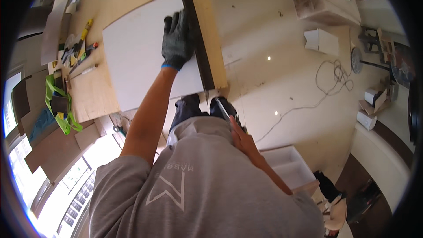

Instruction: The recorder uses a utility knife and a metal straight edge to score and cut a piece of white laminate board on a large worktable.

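My left hand (pixel 176 42) wears a dark grey-green glove and lies flat with its fingers extended. It rests on a large white panel (pixel 136 48), against a dark strip (pixel 203 61) along the panel's right side. A thin straight line runs along this strip, past the near edge; I cannot tell what it is. My right hand (pixel 242 140) is bare and close to my body, its fingers closed around a thin silvery object (pixel 222 109). Its kind is hard to make out.
The panel lies on a plywood tabletop (pixel 90 101). To its left are a yellow-handled tool (pixel 87 29), several other hand tools and a bright green bag (pixel 66 123). Across the floor at right runs a loose cable (pixel 304 109). A white drawer-like box (pixel 286 163) stands at lower right.
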### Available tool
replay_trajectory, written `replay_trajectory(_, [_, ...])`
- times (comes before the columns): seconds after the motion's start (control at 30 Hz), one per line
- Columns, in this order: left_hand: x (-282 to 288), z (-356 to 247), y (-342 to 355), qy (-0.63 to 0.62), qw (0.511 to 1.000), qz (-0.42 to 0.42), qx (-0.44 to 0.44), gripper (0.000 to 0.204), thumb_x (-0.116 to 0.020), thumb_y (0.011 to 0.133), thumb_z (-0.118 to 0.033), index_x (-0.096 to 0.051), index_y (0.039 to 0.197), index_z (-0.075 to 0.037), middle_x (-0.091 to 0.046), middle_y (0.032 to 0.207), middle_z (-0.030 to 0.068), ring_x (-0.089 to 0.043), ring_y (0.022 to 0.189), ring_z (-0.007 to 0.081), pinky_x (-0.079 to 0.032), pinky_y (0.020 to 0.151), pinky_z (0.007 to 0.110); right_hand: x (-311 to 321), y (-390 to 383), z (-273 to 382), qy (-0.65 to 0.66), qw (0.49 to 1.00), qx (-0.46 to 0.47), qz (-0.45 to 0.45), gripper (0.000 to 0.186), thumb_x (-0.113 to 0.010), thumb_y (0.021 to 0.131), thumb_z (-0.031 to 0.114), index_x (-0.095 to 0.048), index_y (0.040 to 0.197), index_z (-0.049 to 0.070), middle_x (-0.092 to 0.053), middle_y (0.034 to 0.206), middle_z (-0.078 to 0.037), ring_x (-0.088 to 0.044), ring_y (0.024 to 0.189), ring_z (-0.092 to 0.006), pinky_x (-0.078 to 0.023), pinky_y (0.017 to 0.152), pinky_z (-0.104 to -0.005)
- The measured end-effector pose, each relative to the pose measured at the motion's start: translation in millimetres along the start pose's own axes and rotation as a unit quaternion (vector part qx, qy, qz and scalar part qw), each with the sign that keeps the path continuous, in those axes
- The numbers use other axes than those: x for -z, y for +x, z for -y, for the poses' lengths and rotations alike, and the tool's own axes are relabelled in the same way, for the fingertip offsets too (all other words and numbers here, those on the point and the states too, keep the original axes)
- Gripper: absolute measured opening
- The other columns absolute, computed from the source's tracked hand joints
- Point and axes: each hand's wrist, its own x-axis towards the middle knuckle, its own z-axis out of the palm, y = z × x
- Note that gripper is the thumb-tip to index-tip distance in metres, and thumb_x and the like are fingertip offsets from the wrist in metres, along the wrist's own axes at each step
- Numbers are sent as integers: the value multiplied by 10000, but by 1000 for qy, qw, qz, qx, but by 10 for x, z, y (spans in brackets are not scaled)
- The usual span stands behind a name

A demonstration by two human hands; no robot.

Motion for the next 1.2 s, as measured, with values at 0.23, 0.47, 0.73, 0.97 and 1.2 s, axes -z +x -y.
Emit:
replay_trajectory(0.23, [31,-54,2,3,1000,21,13,668,-549,878,-236,-324,1446,35,-420,1428,260,-352,1354,421,-193,1163,521,36,1516,324,98,992,54,-55,513,-404,1024,139,-272,1520,130,-430,681,-67,-411,595,-126,-412,624,-248])
replay_trajectory(0.47, [44,-175,-21,62,996,67,1,562,-496,901,-158,-387,1436,-27,-384,1478,207,-346,1368,395,-196,1164,520,-106,3330,386,54,994,43,-82,485,-391,1034,230,-286,1508,219,-519,1345,-221,-543,1163,-416,-476,951,-413])
replay_trajectory(0.73, [56,-117,46,0,999,47,19,626,-523,862,-170,-348,1441,-10,-414,1438,203,-339,1374,353,-166,1178,504,-227,3756,402,-2,997,23,-77,493,-403,1021,273,-294,1501,280,-652,1117,-229,-613,1018,-430,-491,886,-460])
replay_trajectory(0.97, [66,-112,57,-10,999,36,18,635,-518,867,-214,-345,1440,-4,-420,1427,203,-344,1370,353,-163,1176,508,-236,3802,423,-24,995,35,-92,495,-411,1015,272,-305,1498,272,-657,1022,-263,-624,946,-448,-494,824,-486])
replay_trajectory(1.2, [95,-174,-19,-14,999,35,29,601,-491,879,-161,-364,1448,-15,-429,1448,205,-345,1379,368,-190,1166,510,-266,3733,388,-29,994,47,-96,485,-423,1005,241,-341,1483,240,-655,971,-272,-622,906,-460,-491,796,-501])
